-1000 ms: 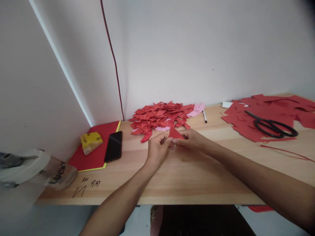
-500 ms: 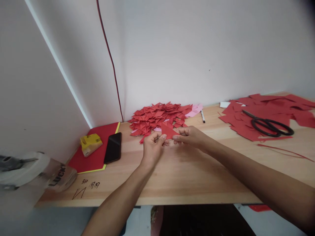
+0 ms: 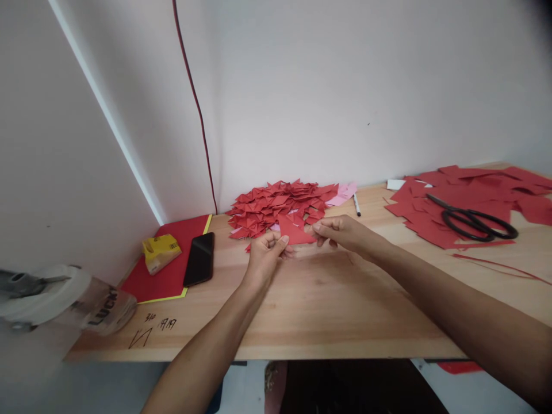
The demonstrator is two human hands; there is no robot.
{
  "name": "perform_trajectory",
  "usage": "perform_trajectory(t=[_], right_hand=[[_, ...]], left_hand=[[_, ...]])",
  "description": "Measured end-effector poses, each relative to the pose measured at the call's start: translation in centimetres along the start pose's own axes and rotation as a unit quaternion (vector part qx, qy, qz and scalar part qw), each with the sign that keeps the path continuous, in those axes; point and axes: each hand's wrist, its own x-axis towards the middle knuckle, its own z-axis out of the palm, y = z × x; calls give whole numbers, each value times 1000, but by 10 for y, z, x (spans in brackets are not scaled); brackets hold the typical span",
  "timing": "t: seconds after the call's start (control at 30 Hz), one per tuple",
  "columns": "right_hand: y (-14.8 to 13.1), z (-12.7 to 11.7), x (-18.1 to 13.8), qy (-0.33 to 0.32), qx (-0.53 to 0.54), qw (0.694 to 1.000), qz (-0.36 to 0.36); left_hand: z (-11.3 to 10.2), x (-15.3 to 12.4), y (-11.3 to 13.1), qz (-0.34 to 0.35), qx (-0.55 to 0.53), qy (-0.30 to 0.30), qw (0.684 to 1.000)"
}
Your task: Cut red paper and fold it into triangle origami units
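A folded red paper triangle (image 3: pixel 294 232) is pinched between the thumb and fingers of my left hand (image 3: pixel 266 252), low over the front of a heap. My right hand (image 3: pixel 338 231) is closed at the paper's right-hand point; its fingertips meet the paper's edge there, though the exact contact is hard to see. Just behind both hands lies the heap of folded red paper pieces (image 3: pixel 276 200), with a few pink pieces (image 3: pixel 342 194) showing at its right end and lower edge.
Black-handled scissors (image 3: pixel 470 221) rest on red paper sheets (image 3: pixel 431 213) at right, near thin red strips (image 3: pixel 500 266). A marker (image 3: pixel 356 204) lies by the wall. Leftward are a phone (image 3: pixel 200 259), a yellow packet (image 3: pixel 161 253) on a red folder (image 3: pixel 142 283), and a clear jar (image 3: pixel 110 310).
My right hand has shifted slightly right, toward the tip of the paper, and more of the triangle now shows. The left hand keeps its pinch, and the view has moved a little.
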Motion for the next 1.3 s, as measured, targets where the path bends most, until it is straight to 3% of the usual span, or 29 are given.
perform_trajectory(t=[0.2, 0.37, 0.63, 0.93, 1.0, 1.1, 1.2, 1.3], right_hand=[[11, 12, 5, 52, -4, 993, -109], [15, 19, 1, 86, -79, 980, -162], [7, 18, -5, 127, -170, 961, -176], [5, 12, -3, 134, -179, 961, -162], [3, 5, -3, 161, -177, 960, -145], [3, -11, 0, 241, -114, 958, -104], [5, -25, 4, 289, 63, 951, -94], [3, -24, 5, 248, 125, 955, -101]], left_hand=[[4, -3, 1, -11, 31, -32, 999], [7, -4, -1, 8, 67, -54, 996], [7, -4, -1, 6, 82, -65, 995], [6, -4, -2, -3, 77, -56, 995], [6, -4, -1, -4, 73, -54, 996], [7, -5, 0, 0, 53, -50, 997], [7, -6, 1, 2, 23, -44, 999], [7, -5, 1, 12, 21, -47, 999]])
